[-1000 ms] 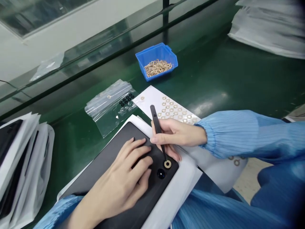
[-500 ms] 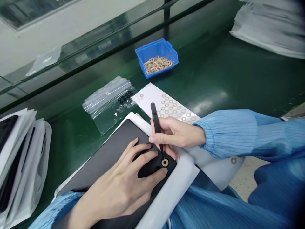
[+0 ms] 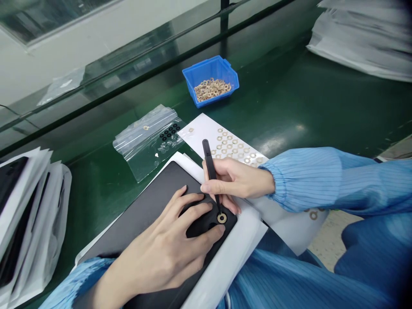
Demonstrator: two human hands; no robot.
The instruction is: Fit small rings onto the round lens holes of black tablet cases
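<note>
My right hand (image 3: 236,178) is closed around black tweezers (image 3: 210,165), held nearly upright. Their tip touches or sits right at a gold ring washer (image 3: 222,218) near the corner of a flat black panel (image 3: 161,195). Spread across that panel, my left hand (image 3: 170,240) lies with its fingers apart, its thumb close beside the washer. White wrapping (image 3: 230,253) is under and along the edge of the panel. A white sheet (image 3: 201,126) bearing rows of gold rings (image 3: 233,146) lies beyond and partly beneath my right forearm.
A blue bin (image 3: 210,81) of loose gold rings stands on the green table (image 3: 273,103). Left of the sheet is a clear plastic bag (image 3: 144,146) with black rings (image 3: 170,131). Wrapped panels (image 3: 32,223) stand at the left; a white stack (image 3: 360,47) is at far right.
The view has shifted slightly. Both hands, the tweezers and the washer keep almost the same place on the black panel.
</note>
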